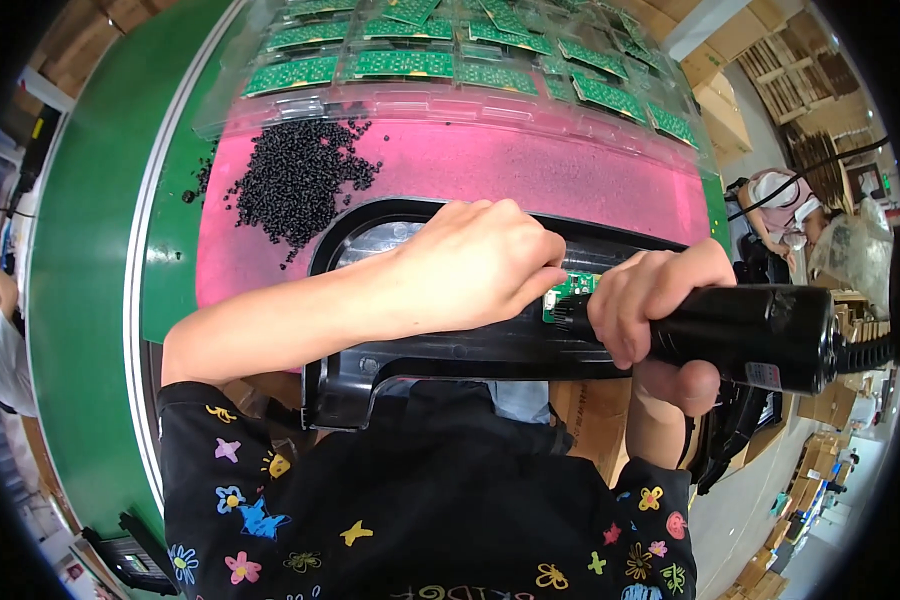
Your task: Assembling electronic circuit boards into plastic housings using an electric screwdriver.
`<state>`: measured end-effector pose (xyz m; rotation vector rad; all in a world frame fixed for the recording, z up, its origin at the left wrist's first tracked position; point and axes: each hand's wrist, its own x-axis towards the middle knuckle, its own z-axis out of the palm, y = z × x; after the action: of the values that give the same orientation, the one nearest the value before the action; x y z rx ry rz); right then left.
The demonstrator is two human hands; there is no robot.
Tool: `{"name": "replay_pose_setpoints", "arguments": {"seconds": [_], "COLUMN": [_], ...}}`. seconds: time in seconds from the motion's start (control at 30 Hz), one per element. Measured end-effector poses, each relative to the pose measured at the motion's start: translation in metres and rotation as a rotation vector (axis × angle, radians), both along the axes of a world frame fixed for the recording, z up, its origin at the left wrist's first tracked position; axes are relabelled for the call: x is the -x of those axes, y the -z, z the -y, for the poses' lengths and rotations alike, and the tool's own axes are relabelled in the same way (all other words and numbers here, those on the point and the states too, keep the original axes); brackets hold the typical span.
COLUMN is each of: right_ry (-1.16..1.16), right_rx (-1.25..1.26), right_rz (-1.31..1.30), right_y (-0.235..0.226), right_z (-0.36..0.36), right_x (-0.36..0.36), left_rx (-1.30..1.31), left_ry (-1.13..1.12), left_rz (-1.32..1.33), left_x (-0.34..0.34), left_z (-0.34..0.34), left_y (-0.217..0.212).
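My right hand (660, 310) is wrapped around a black electric screwdriver (750, 325), held almost level with its cable end to the right. The screwdriver's front end points left at a small green circuit board (577, 284), which sits inside a black plastic housing (370, 212). Over the housing, my left hand (485, 262) is closed, thumb and fingers pressed together beside the board. Whatever it may pinch is hidden. The screwdriver's tip cannot be made out clearly. The housing lies at the near edge of a pink mat (450, 165), against my body.
A heap of small black screws (295, 180) lies on the mat at the left. Clear plastic trays (410, 103) with many green boards are stacked behind. A green table surface (95, 240) runs along the left. At the far right, another person (785, 205) sits near cardboard boxes.
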<state>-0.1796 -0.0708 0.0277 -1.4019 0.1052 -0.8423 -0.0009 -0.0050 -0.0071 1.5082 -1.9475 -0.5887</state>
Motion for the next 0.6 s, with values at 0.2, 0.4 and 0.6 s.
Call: {"name": "replay_pose_setpoints", "arguments": {"seconds": [0.2, 0.4, 0.6], "right_ry": [0.023, 0.061, -0.007], "right_rx": [-0.017, -0.016, 0.136], "right_rz": [-0.057, 0.135, 0.442], "right_y": [0.003, 0.003, -0.016], "right_z": [-0.001, 0.004, 0.016], "right_x": [-0.005, 0.013, 0.029], "left_rx": [-0.093, -0.115, 0.066], "left_ry": [0.017, 0.1, 0.242], "left_rz": [0.048, 0.08, -0.181], "left_x": [-0.002, -0.002, 0.001], "left_z": [0.001, -0.001, 0.004], "left_y": [-0.007, -0.004, -0.001]}}
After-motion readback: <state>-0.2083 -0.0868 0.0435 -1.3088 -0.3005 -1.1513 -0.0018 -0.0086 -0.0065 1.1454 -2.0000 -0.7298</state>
